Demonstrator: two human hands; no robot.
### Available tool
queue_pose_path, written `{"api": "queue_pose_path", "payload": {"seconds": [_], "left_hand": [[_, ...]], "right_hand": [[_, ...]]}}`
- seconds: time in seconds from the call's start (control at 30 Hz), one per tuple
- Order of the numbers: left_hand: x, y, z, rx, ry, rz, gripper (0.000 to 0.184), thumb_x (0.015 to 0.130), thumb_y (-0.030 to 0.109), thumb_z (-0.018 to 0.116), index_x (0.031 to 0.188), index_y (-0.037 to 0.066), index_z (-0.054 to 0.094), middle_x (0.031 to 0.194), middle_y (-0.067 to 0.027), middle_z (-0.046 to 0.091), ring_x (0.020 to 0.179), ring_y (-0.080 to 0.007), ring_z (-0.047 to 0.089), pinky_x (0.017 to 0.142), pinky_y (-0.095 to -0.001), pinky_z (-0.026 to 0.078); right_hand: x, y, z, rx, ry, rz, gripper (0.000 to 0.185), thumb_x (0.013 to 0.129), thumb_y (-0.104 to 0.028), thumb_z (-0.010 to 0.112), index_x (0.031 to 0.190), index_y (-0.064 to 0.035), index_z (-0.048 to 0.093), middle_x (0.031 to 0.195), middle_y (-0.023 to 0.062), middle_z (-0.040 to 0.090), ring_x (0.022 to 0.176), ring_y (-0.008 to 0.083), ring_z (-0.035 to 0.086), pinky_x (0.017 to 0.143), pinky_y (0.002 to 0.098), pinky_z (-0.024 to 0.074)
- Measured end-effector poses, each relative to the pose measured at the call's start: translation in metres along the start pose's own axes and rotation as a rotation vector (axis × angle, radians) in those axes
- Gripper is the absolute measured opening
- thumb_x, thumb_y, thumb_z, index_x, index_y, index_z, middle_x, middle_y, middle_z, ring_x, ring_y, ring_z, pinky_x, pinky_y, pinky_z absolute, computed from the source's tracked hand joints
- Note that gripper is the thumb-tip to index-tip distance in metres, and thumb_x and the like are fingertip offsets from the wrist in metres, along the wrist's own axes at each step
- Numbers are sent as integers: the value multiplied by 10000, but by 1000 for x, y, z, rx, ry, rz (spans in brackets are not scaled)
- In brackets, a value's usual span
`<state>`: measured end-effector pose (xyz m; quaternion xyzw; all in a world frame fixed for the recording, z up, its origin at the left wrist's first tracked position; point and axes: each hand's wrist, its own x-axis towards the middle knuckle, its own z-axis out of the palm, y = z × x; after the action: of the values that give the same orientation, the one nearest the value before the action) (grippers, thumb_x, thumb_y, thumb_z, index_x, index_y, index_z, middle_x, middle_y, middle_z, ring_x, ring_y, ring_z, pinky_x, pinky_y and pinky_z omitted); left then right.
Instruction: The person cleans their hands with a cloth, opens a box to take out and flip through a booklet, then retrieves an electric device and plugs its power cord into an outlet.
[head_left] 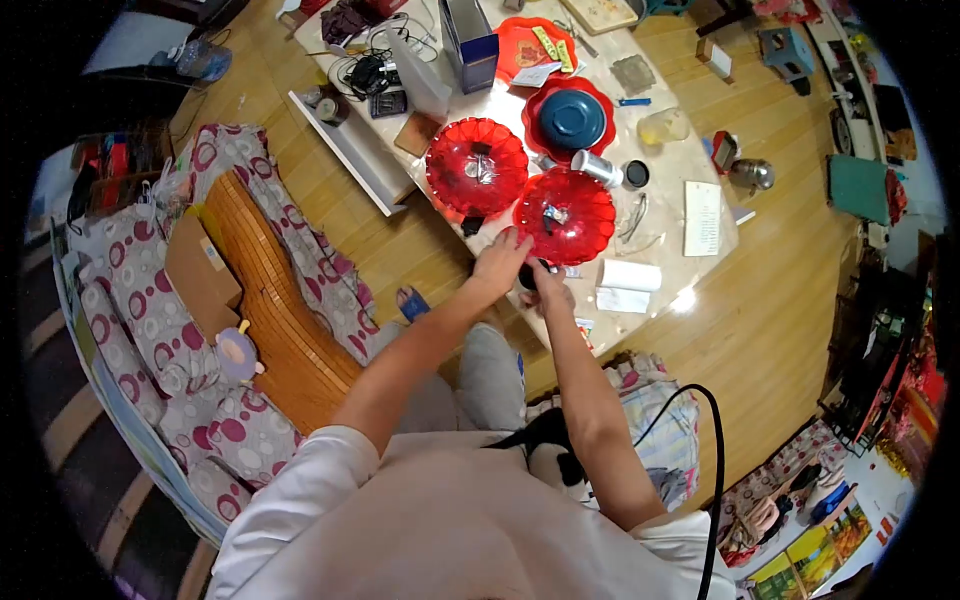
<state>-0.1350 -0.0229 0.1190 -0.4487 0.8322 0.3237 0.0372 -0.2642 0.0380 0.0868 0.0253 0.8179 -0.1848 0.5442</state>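
Observation:
My left hand is at the front edge of the table, its fingers bent together beside the rim of a red scalloped glass dish. Close by on the right, my right hand has its fingers closed around a small black object. That object sits between the two hands, and its kind is too small to make out. A second red scalloped dish stands farther left. A silver cylindrical can lies on its side behind the nearer dish, with a black round lid beside it.
A blue lidded bowl rests in another red dish. Papers, a notebook and a plastic container lie to the right. An open drawer juts out at left. A black-and-white animal is near my right forearm.

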Motion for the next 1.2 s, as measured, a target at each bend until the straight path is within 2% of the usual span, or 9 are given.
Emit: {"api": "queue_pose_path", "payload": {"seconds": [0.2, 0.37, 0.53, 0.63, 0.73, 0.8, 0.97, 1.07, 1.2], "left_hand": [[23, -18, 29, 20, -111, 156, 336, 797, 65, 607, 1129, 67, 561, 1234, -179, 531, 1149, -364, 556, 787, -423, 571], [-3, -45, 10, -156, -92, 180, 473, 760, 43, 638, 1225, 55, 551, 1227, -167, 546, 1221, -372, 502, 1010, -413, 459], [-19, -100, -25, -245, -72, 232, 456, 750, -11, 617, 1199, 35, 555, 1226, -166, 545, 1213, -367, 501, 994, -409, 467], [-53, -143, -55, -396, 36, 270, 378, 745, -21, 585, 1119, 27, 580, 1206, -145, 562, 1141, -356, 532, 955, -418, 472], [-91, -190, -114, -329, 111, 314, 322, 765, -5, 556, 1081, 49, 590, 1135, -123, 585, 1101, -340, 561, 846, -431, 532], [-105, -228, -130, -306, 118, 305, 365, 714, -34, 587, 1069, 52, 589, 1127, -122, 583, 1083, -342, 567, 832, -440, 532], [-105, -298, -172, -370, 49, 172, 271, 683, -90, 583, 909, 59, 565, 1066, -140, 592, 1045, -369, 573, 851, -451, 486], [-88, -337, -166, -311, 133, 158, 256, 673, -91, 579, 880, 57, 558, 1019, -136, 586, 1033, -370, 565, 826, -452, 478], [-43, -389, -150, -338, 160, 114, 274, 672, -87, 580, 911, 45, 557, 1033, -135, 575, 1043, -377, 553, 833, -455, 470]], "right_hand": [[38, 23, 11, 325, -83, -42, 701, 754, -343, 787, 1331, -127, 454, 1162, 154, 575, 961, 277, 596, 596, 374, 568], [63, 65, 40, 284, 113, -244, 646, 730, -245, 769, 1312, -131, 513, 996, 119, 645, 833, 242, 637, 644, 381, 557], [4, 21, 101, 462, -14, -328, 572, 782, -361, 767, 1174, 9, 574, 1107, 132, 625, 983, 218, 587, 870, 323, 476], [-23, 39, 161, 373, 376, -235, 596, 769, -427, 776, 1129, -26, 524, 1172, 177, 581, 1062, 231, 543, 935, 346, 443], [-46, 39, 222, 474, 251, -217, 592, 725, -394, 832, 1075, -42, 508, 1085, 143, 579, 974, 208, 537, 888, 354, 452], [-53, 44, 281, 508, 453, -328, 292, 770, -304, 762, 745, -75, 582, 718, 45, 594, 615, 177, 566, 518, 353, 472], [-56, 16, 368, 469, 286, -92, 315, 756, -320, 754, 658, -96, 556, 695, 37, 589, 566, 176, 545, 469, 361, 421], [-51, -13, 389, 436, 66, -103, 392, 759, -310, 805, 898, 14, 634, 904, 111, 661, 820, 165, 596, 753, 305, 496], [-1, -41, 432, 225, 241, -123, 575, 764, -254, 793, 1167, 34, 501, 1012, 143, 631, 862, 218, 603, 789, 332, 506]]}}
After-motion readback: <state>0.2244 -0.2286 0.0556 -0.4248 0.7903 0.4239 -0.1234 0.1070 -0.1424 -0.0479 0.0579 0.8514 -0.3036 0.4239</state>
